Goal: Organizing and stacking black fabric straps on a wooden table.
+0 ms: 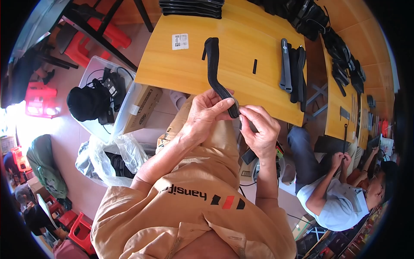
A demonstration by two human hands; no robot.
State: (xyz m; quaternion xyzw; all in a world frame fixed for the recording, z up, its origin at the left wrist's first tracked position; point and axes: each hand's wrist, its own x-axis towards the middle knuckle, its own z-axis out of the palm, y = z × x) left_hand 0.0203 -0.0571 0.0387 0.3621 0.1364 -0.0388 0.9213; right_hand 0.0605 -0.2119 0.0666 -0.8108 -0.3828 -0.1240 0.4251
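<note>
A long black fabric strap [212,64] runs from the yellow wooden table [172,67] over its near edge toward me. Its far end is folded over on the tabletop. My left hand [207,110] is closed around the near part, thumb on top, and the strap's end bends down past the thumb. At that end my right hand [261,129] pinches the strap's edge between thumb and fingertips. Beyond my hands, a small black strip [255,66] lies on the table. A white printed label [180,41] is to the left of the strap.
Several dark straps [294,71] lie at the table's right edge. A stack of black items [191,8] stands at the far edge. On the left is a clear plastic bin [92,69] with black gear, near a plastic bag [110,162]. A seated person [334,196] works at the right.
</note>
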